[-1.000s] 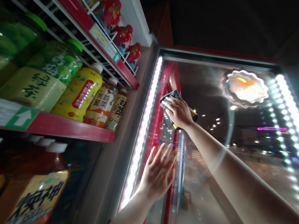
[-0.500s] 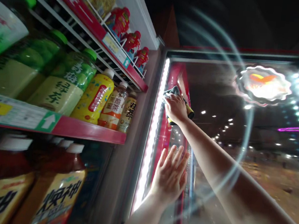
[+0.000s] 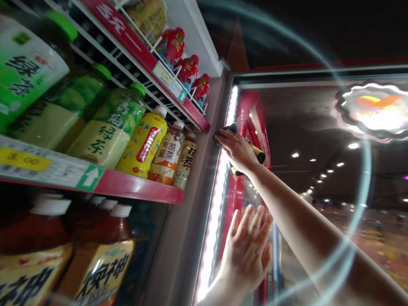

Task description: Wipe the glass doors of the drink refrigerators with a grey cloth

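Observation:
My right hand (image 3: 237, 149) reaches up and presses a dark grey and yellow cloth (image 3: 254, 151) against the inner side of the open glass fridge door (image 3: 312, 200), at its lit hinge edge near the top. Its fingers lie over the cloth. Lower down, my left hand (image 3: 248, 249) rests flat on the same glass with its fingers spread and nothing in it. A white LED strip (image 3: 215, 213) runs down the door edge just left of both hands.
To the left, red fridge shelves (image 3: 137, 187) carry green tea, yellow and brown drink bottles (image 3: 142, 143). Small red bottles (image 3: 187, 70) stand on the wire rack above. Large orange-labelled bottles (image 3: 102, 269) fill the lower shelf. The glass reflects ceiling lights and a glowing sign (image 3: 381, 112).
My right hand has slid the cloth left along the glass, toward the LED strip at the door edge. The left hand stays flat on the glass. The view has shifted right.

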A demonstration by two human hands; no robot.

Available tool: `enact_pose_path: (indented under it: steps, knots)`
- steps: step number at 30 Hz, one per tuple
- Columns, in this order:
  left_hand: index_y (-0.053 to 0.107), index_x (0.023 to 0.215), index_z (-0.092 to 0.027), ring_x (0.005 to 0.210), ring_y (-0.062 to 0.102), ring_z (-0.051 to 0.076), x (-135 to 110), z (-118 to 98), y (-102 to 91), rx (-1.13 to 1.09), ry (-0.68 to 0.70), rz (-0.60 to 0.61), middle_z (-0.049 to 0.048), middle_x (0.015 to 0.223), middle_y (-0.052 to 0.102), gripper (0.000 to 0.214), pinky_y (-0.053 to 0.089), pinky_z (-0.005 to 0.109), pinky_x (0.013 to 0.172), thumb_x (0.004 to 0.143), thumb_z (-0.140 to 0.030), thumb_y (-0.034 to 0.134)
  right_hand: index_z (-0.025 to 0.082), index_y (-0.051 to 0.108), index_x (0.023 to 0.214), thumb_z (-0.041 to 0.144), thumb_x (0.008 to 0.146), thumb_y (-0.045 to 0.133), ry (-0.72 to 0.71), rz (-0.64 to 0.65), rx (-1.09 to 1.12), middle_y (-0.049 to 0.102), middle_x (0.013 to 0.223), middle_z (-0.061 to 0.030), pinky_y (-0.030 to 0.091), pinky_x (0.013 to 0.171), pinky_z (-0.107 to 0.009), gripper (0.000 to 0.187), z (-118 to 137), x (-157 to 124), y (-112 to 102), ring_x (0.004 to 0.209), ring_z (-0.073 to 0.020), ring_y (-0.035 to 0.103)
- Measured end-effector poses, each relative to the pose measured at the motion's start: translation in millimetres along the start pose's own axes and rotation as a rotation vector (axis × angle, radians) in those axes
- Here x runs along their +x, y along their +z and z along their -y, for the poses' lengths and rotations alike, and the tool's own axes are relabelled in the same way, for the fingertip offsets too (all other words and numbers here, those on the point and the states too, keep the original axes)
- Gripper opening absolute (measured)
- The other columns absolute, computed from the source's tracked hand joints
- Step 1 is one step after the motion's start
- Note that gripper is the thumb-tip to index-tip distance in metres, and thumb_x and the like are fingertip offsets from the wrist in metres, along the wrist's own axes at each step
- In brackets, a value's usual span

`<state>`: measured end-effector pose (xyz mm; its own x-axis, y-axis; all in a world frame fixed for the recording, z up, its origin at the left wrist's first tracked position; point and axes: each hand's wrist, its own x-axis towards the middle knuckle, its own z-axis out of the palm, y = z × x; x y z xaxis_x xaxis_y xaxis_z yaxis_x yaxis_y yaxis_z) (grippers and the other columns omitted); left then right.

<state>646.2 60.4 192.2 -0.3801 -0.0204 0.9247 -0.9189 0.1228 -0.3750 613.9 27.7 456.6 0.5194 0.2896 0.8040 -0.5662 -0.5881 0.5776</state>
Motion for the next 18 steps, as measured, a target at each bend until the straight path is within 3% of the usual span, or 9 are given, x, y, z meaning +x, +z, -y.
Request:
enact_pose_path:
  steps: [3,5,7,10,13,15,18]
  knots:
    - [0.028,0.161,-0.024,0.154,0.028,0.028,1,1,-1.4,-0.005,0.006,0.007,-0.0005,0.168,0.03,0.065,0.034,0.05,0.124,0.101,-0.045,0.04,0.024,0.061,0.142,0.019,0.101,0.047,0.135,-0.015,-0.044,0.049,0.157,-0.008,0.039,0.12,-0.053,0.043,-7,28,0,0.146,-0.0304,0.044]
    - [0.028,0.161,-0.024,0.154,0.028,0.029,2,1,-2.9,-0.009,0.015,0.008,-0.0003,0.168,0.03,0.065,0.034,0.05,0.124,0.101,-0.045,0.041,0.021,0.059,0.143,0.018,0.101,0.047,0.169,-0.005,-0.056,0.048,0.157,-0.0092,0.037,0.121,-0.053,0.044,-5,32,-1,0.147,-0.031,0.042]
    - [0.027,0.162,-0.023,0.154,0.03,0.029,2,1,-4.5,-0.017,0.02,0.004,0.0,0.168,0.03,0.066,0.035,0.049,0.124,0.101,-0.045,0.041,0.022,0.059,0.144,0.018,0.1,0.048,0.125,0.028,-0.054,0.048,0.157,-0.0082,0.036,0.122,-0.052,0.045,4,17,-2,0.148,-0.03,0.041]
    - [0.023,0.163,-0.024,0.153,0.031,0.027,1,1,-5.4,-0.029,-0.006,-0.017,-0.0008,0.168,0.031,0.067,0.039,0.046,0.123,0.101,-0.043,0.041,0.029,0.058,0.144,0.022,0.101,0.048,-0.078,0.101,-0.028,0.049,0.157,-0.0031,0.038,0.121,-0.05,0.045,18,-29,-9,0.147,-0.0252,0.042]
    - [0.02,0.164,-0.024,0.154,0.031,0.028,0,1,-4.5,-0.03,-0.015,-0.052,-0.0016,0.168,0.03,0.069,0.04,0.048,0.122,0.101,-0.041,0.042,0.03,0.057,0.144,0.022,0.1,0.048,-0.204,0.143,-0.049,0.052,0.155,-0.0033,0.039,0.121,-0.046,0.045,10,-62,-27,0.143,-0.0227,0.048]
    - [0.02,0.164,-0.024,0.153,0.031,0.028,1,1,-4.1,-0.03,-0.008,-0.062,-0.0017,0.168,0.029,0.069,0.039,0.05,0.123,0.1,-0.041,0.042,0.025,0.061,0.14,0.019,0.099,0.047,-0.114,0.117,-0.119,0.057,0.15,-0.0072,0.04,0.119,-0.047,0.044,-7,-59,-39,0.138,-0.0254,0.052]
    - [0.019,0.164,-0.023,0.153,0.032,0.028,1,3,-4.9,-0.025,0.009,-0.055,-0.0009,0.169,0.026,0.071,0.039,0.051,0.123,0.099,-0.041,0.043,0.023,0.066,0.131,0.017,0.097,0.045,0.097,0.036,-0.214,0.062,0.141,-0.0107,0.042,0.114,-0.051,0.04,-29,-26,-45,0.132,-0.0293,0.054]
